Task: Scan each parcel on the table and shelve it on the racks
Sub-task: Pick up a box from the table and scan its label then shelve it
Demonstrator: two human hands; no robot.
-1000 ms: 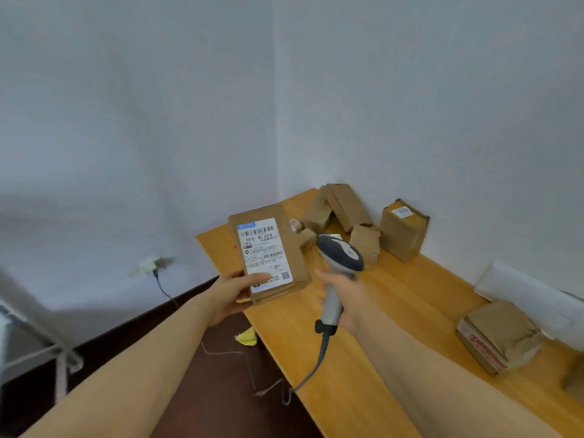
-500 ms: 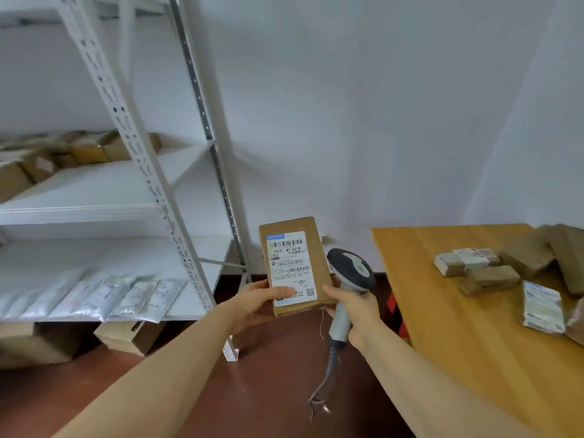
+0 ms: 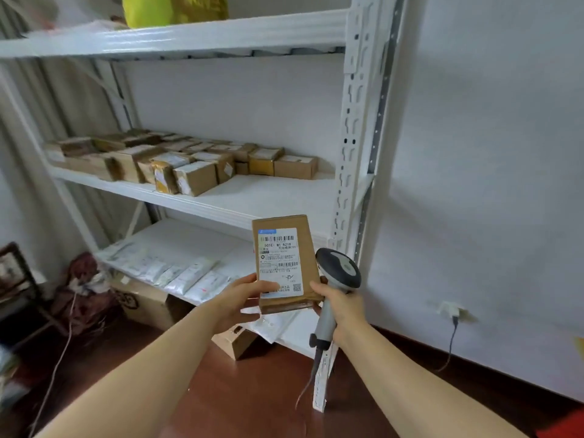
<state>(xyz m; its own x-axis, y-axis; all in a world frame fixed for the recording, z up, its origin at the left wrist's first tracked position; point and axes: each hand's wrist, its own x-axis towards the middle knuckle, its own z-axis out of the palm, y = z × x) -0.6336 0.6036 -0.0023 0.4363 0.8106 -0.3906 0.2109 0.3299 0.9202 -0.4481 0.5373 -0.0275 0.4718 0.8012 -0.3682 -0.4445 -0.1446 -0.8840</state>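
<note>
While facing the rack, the person is holding a parcel label-up in front of it.
The left hand is gripping its lower edge; the right hand is clasping the scanner, a fingertip steadying the parcel, presumably for reading the label.

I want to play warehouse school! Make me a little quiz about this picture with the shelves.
1. True or false: the left hand holds the brown parcel with its label facing the camera.
2. What does the right hand grip? A) a phone B) the grey scanner C) a roll of tape
3. Fill in the gap: the middle shelf holds many small cardboard ____.

Key: 1 true; 2 B; 3 boxes.
</note>
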